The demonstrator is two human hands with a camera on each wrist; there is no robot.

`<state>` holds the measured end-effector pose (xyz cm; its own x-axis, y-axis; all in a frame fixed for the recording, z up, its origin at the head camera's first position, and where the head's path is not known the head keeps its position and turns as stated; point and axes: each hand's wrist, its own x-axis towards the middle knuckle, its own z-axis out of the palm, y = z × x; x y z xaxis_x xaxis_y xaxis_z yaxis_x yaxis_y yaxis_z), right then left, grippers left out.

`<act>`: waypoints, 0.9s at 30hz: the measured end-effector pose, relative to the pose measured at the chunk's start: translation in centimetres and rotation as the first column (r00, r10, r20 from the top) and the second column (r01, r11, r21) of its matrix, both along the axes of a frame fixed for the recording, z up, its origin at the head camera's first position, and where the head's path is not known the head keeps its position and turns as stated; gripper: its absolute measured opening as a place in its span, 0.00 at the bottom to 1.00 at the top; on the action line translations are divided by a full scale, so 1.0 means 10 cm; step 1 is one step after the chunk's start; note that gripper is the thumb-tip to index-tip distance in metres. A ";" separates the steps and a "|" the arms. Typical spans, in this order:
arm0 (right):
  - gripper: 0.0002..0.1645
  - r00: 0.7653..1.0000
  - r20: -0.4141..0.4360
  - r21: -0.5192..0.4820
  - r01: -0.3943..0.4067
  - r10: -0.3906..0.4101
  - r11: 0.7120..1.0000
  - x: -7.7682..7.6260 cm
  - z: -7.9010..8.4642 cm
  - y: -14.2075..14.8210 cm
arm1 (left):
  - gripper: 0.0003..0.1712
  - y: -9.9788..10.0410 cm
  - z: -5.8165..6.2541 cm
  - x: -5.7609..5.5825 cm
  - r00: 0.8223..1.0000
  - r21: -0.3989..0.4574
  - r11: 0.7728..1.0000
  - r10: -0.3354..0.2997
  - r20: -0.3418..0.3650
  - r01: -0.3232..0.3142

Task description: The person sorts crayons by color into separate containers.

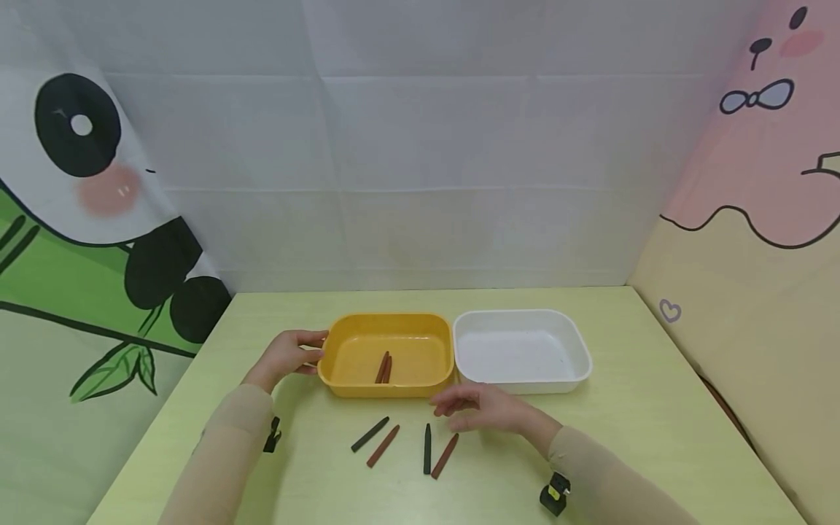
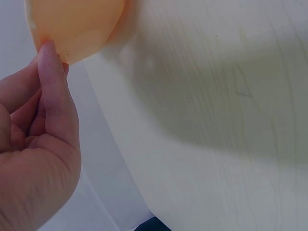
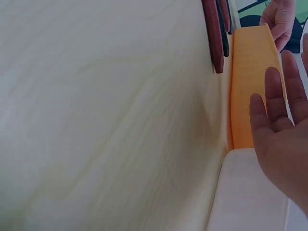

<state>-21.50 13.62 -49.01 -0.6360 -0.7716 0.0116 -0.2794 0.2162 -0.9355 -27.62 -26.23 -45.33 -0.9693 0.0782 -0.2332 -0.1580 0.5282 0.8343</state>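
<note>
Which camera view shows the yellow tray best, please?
The head view, as the yellow tray shows nearly whole, interior included. The left wrist view catches only one end; the right wrist view, its outer side, partly behind the right hand.

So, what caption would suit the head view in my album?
Left hand holding a yellow tray, two brown crayons inside, four crayons in front.

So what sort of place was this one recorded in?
Probably a small makeshift filming booth, indoors: a table, a creased pale sheet behind it, and large cartoon panels on both sides.
</note>
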 end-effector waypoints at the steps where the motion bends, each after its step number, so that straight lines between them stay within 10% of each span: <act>1: 0.26 1.000 -0.022 0.009 -0.017 0.018 1.000 -0.01 -0.01 0.01 | 0.28 0.00 0.00 0.00 1.000 -0.002 1.000 0.001 0.001 -0.001; 11: 0.24 0.921 -0.329 0.075 -0.194 0.208 0.978 -0.10 -0.12 0.06 | 0.28 0.00 0.03 0.02 1.000 -0.007 1.000 -0.007 -0.002 0.007; 27: 0.23 0.846 -0.435 0.208 -0.237 0.307 0.949 -0.10 -0.18 0.04 | 0.29 0.00 0.06 0.04 1.000 -0.009 1.000 -0.011 -0.001 0.011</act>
